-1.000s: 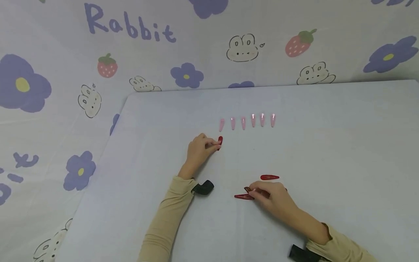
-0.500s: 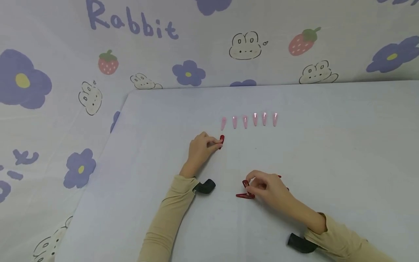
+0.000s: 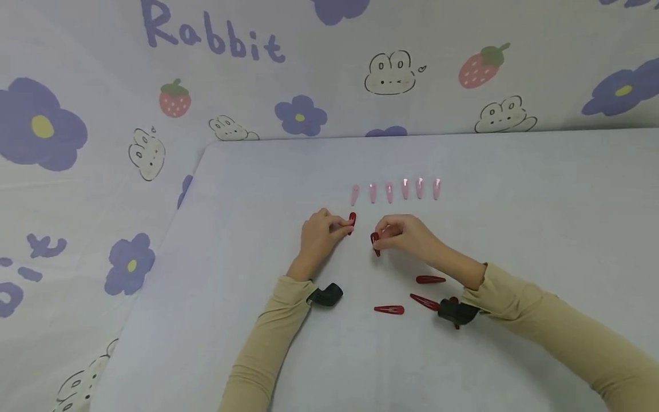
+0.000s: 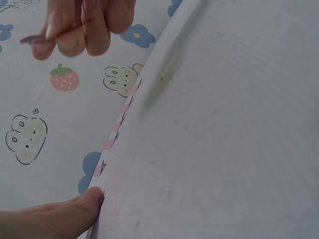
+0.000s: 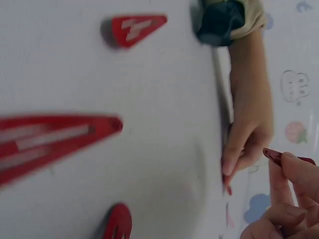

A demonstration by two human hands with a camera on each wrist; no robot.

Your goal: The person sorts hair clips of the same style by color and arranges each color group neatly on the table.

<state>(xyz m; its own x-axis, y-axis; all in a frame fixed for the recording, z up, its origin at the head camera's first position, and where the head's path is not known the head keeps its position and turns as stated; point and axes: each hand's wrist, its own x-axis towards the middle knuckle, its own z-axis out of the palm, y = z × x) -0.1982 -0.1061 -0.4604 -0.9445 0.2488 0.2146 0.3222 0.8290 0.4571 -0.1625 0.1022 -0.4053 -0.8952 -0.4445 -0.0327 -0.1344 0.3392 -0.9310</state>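
Note:
My left hand (image 3: 317,237) pinches a red hair clip (image 3: 352,217) on the white table, just below the leftmost pink hair clip (image 3: 355,195). To its right, my right hand (image 3: 412,237) pinches another red hair clip (image 3: 374,238) between thumb and fingers. The right wrist view shows this held clip (image 5: 274,156) raised above the table, apart from the left hand (image 5: 251,124). Loose red hair clips lie nearer the front: one (image 3: 389,309), another (image 3: 430,280), and a third (image 3: 422,300) partly behind the right wrist camera. Red bits beside that camera are mostly hidden.
Several pink hair clips (image 3: 405,189) stand in a row toward the back of the table (image 3: 546,229). A white cloth (image 3: 329,63) with flowers, strawberries and rabbits hangs behind and to the left. Black cameras (image 3: 327,294) sit at both wrists.
My right hand has lifted a red hair clip from the loose ones and carried it up and leftward, close to the left hand. The left hand keeps its pinch in place.

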